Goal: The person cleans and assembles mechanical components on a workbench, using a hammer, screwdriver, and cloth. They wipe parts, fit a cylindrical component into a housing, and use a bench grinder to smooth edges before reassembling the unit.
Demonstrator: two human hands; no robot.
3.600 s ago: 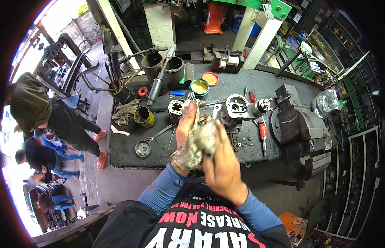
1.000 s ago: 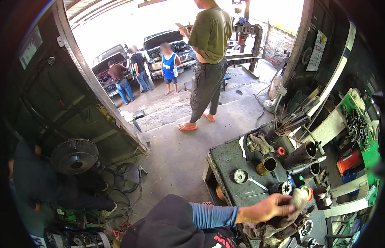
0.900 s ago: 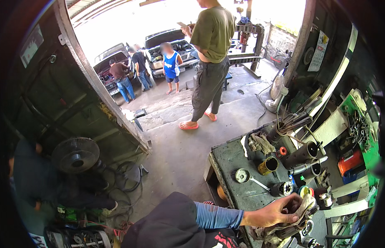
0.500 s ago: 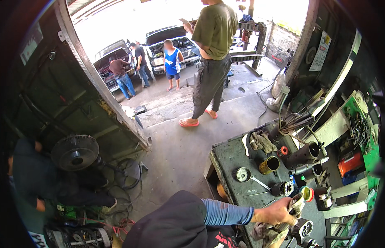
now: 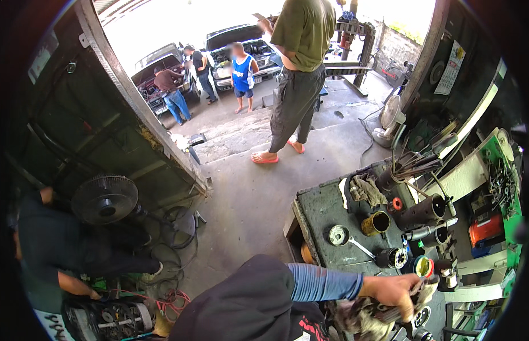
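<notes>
My left hand [image 5: 394, 292] reaches over the workbench from a blue sleeve, its fingers closed round a bunched, stained rag [image 5: 364, 321]. Part of the rag sticks out past my fingertips and another part hangs under the palm. Something dark shows beneath my fingers, too covered to name. My right hand is out of sight. Close beyond the rag stand a round container with a yellowish inside [image 5: 425, 266] and a dark cylindrical metal part with holes in its end [image 5: 398, 258]. A round metal part [image 5: 422, 316] lies just right of the rag.
On the bench [image 5: 327, 213] are a metal rod with a round cup-like head [image 5: 339, 235], an open can [image 5: 376, 223], a cloth [image 5: 367, 190] and several dark cylinders [image 5: 429, 209]. A fan [image 5: 105, 199] and a crouching person [image 5: 48, 244] are at left. Another person [image 5: 301, 85] stands in the doorway.
My left hand and the rag have shifted slightly; the rag now bunches more under the palm. The view has tilted a little. At left, the crouching person's hand has come forward over the engine parts.
</notes>
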